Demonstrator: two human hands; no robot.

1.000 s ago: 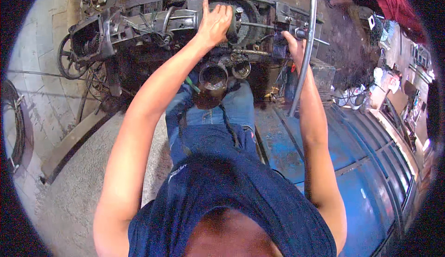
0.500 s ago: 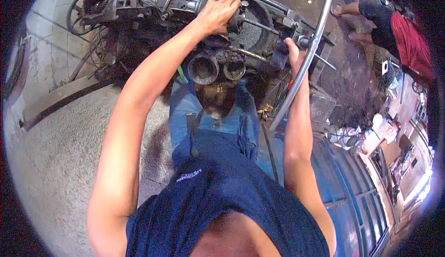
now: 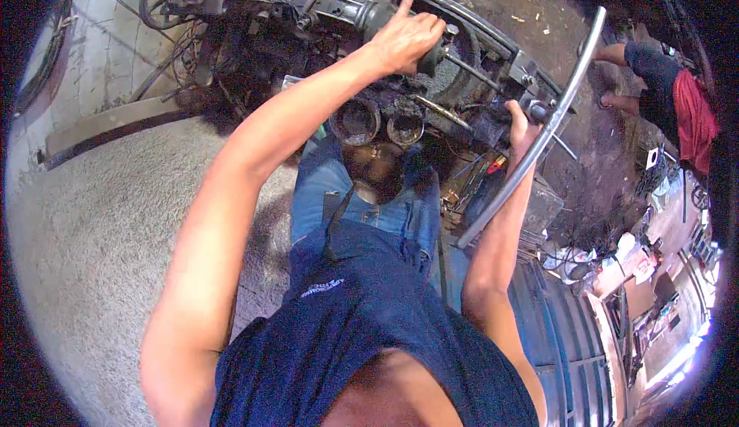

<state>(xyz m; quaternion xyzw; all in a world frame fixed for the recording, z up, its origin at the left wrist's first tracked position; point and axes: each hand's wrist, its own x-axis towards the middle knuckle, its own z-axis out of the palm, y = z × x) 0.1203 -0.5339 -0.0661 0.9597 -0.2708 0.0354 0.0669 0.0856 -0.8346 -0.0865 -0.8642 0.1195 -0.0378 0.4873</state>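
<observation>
left hand [image 3: 410, 40] tops a rod-fitted machine [image 3: 359, 15], right hand [image 3: 523, 128] behind a curved metal pipe [image 3: 545, 139]; grips unclear, steadiness counts.

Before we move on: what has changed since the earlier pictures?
The view has turned: the dark metal machine and the long, curved, silvery metal tube swing clockwise together in the picture, showing the tube's upper end. The co-worker in dark and red clothing appears lower. Nothing was visibly grasped or released: the left hand stays at the machine, the right hand beside it.
</observation>
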